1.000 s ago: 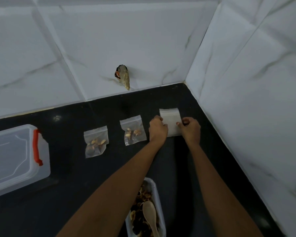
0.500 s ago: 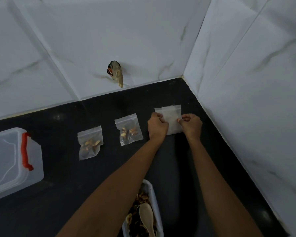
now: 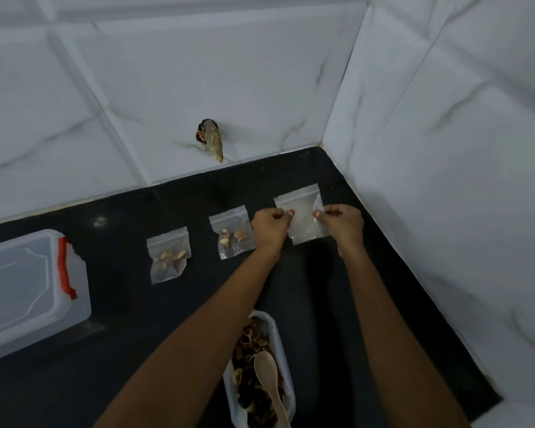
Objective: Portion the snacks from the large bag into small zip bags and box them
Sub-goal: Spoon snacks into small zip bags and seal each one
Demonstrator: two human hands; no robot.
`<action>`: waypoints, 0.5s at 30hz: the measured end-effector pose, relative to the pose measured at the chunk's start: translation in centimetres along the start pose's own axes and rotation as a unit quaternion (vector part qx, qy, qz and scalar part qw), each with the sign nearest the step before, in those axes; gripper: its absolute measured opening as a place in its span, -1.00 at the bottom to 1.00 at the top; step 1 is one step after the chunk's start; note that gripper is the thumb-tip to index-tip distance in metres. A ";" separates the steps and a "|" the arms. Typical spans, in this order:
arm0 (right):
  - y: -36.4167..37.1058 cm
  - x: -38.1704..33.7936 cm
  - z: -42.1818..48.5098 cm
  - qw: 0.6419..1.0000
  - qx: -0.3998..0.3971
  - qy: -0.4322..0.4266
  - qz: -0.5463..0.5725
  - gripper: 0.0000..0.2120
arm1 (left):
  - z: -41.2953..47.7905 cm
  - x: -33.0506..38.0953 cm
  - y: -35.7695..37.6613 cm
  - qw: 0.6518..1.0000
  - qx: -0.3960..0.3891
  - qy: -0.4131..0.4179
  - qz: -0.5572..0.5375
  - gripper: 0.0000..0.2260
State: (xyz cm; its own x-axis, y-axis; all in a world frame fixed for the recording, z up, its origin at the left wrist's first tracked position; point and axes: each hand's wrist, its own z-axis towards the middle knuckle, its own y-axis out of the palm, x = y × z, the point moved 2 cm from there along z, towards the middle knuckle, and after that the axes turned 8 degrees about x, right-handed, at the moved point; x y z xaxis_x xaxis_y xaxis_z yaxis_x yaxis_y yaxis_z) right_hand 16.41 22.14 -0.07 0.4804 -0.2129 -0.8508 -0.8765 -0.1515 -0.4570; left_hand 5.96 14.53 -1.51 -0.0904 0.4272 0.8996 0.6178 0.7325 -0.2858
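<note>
My left hand [image 3: 271,225] and my right hand [image 3: 342,225] both pinch a stack of empty small zip bags [image 3: 303,216] near the counter's back right corner, with the top bag fanned slightly off the ones beneath. Two filled zip bags lie to the left: one [image 3: 233,231] right beside my left hand, another [image 3: 168,254] further left. The large snack bag [image 3: 280,350] lies open between my forearms, holding brown snacks and a wooden spoon [image 3: 267,373]. A clear plastic box [image 3: 28,291] with a red latch sits at the far left.
The black countertop [image 3: 121,350] meets white marbled tile walls [image 3: 445,180] at the back and the right. A small hole with debris [image 3: 210,142] marks the back wall just above the counter. The counter's front right edge [image 3: 488,406] ends near the wall.
Both hands have shifted their grip on the empty bag stack, and the bags now fan apart, with one edge showing behind the other. The camera has tilted slightly.
</note>
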 end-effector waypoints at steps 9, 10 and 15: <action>-2.5 -0.6 -7.8 0.995 -0.091 -0.012 0.030 -0.80 | -6.8 0.6 -6.3 0.997 -0.033 0.051 -0.057 -0.89; -3.0 -0.5 -9.2 0.993 -0.108 -0.022 0.033 -0.85 | -7.7 0.5 -7.2 0.996 -0.038 0.061 -0.058 -0.89; -4.5 0.2 -15.3 0.983 -0.170 -0.051 0.045 -0.88 | -12.3 -0.7 -11.8 0.991 -0.055 0.116 -0.027 -0.86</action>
State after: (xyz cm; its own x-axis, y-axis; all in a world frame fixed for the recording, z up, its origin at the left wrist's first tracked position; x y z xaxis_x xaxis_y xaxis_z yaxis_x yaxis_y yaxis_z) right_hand 20.95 7.98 5.78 0.3809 -0.1447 -0.9132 -0.8456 -0.4539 -0.2809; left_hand 8.37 -0.93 5.27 0.0479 0.2465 0.9680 0.6991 0.6839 -0.2087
